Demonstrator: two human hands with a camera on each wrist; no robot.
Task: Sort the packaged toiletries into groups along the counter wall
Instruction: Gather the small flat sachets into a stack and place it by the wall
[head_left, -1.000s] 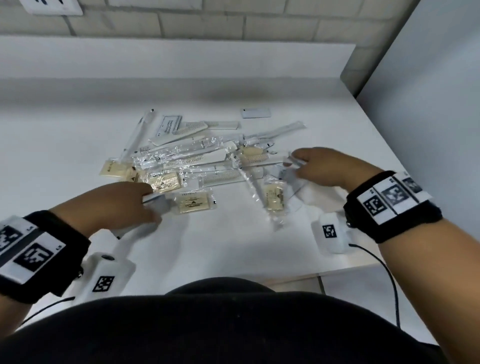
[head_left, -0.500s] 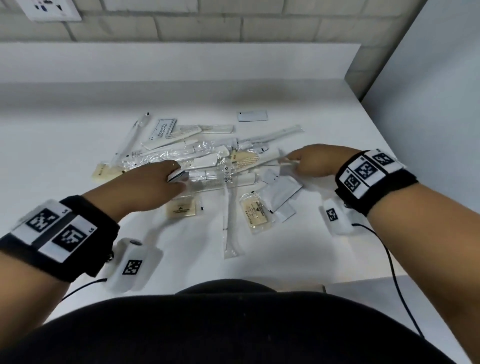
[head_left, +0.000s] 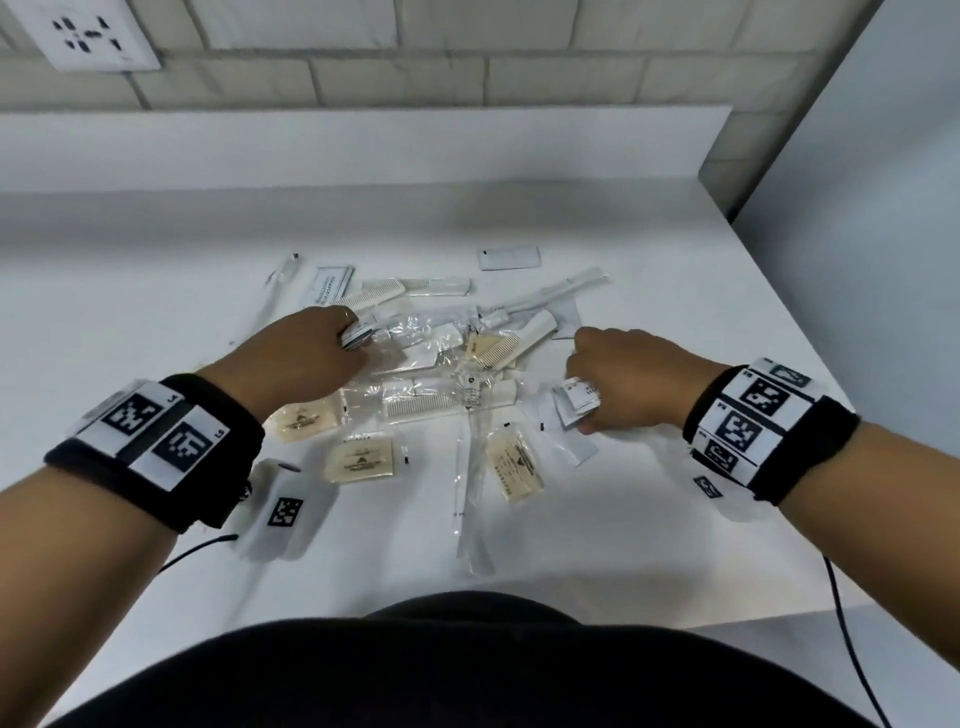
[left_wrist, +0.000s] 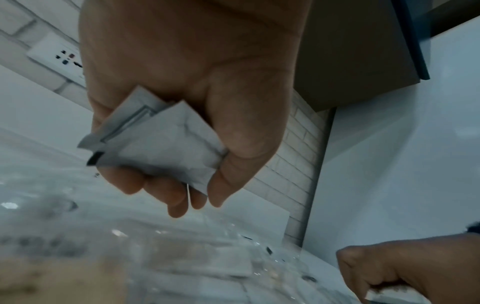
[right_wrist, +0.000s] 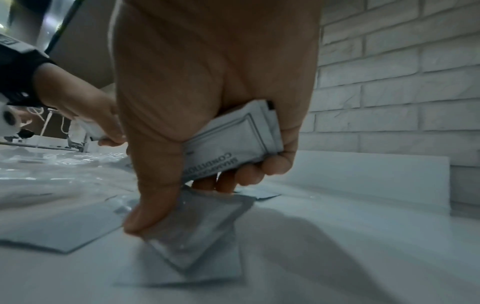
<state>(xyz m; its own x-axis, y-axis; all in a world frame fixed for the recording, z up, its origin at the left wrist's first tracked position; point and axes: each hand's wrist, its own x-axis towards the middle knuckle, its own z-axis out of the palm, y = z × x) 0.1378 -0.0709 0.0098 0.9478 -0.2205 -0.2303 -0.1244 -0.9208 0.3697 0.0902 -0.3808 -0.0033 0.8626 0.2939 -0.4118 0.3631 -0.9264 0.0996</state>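
Note:
A jumble of packaged toiletries lies mid-counter: wrapped combs (head_left: 431, 405), toothbrushes in sleeves (head_left: 545, 296), beige soap packets (head_left: 358, 460) and white sachets. My left hand (head_left: 358, 338) hovers over the pile's left side and grips a few white sachets (left_wrist: 155, 144) between thumb and curled fingers (left_wrist: 187, 191). At the pile's right edge, my right hand (head_left: 576, 410) clamps a stack of printed sachets (right_wrist: 233, 139) in its palm. Its thumb and fingertips (right_wrist: 182, 203) pinch one more flat sachet (right_wrist: 197, 226), one edge still on the counter.
A low white ledge (head_left: 363, 150) runs along the brick wall, with a socket plate (head_left: 88, 36) up left. One sachet (head_left: 509, 258) lies alone near the ledge. A grey panel (head_left: 857, 208) bounds the counter's right side. A cable (head_left: 841, 623) hangs off the front right.
My left hand has travelled from the front left forward over the pile, keeping its sachets. My right hand has drawn back onto the loose white sachets at the right.

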